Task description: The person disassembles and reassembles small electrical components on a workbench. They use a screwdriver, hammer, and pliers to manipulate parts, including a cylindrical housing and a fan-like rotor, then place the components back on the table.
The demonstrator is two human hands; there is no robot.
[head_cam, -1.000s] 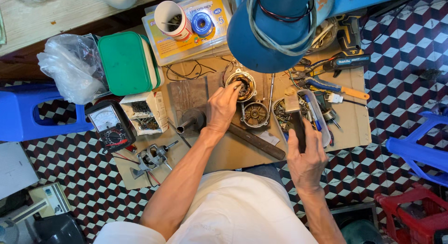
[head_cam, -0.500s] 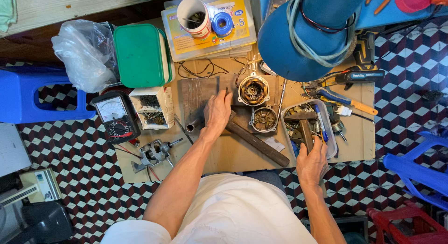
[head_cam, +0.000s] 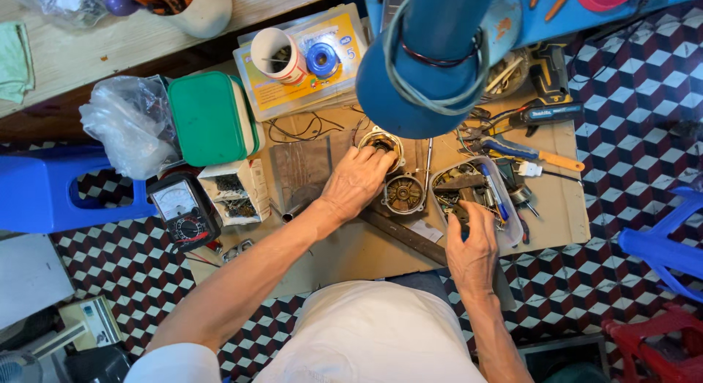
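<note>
Head view: the left hand (head_cam: 356, 181) gripped the round metal motor (head_cam: 381, 143), probably heavy and hard. Best held by its rim. The right hand (head_cam: 472, 244) lay open over the clear tray (head_cam: 512, 214).

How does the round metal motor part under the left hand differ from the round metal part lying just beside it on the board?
The wound motor part is touched by the left hand, whose fingers partly cover it; the flat round metal end cover lies untouched and in full view. The motor part sits farther from the person, the end cover nearer, beside the clear plastic tray. The motor part shows a pale rim, the cover a darker, brownish face. Both are round and rest on the board.
</note>
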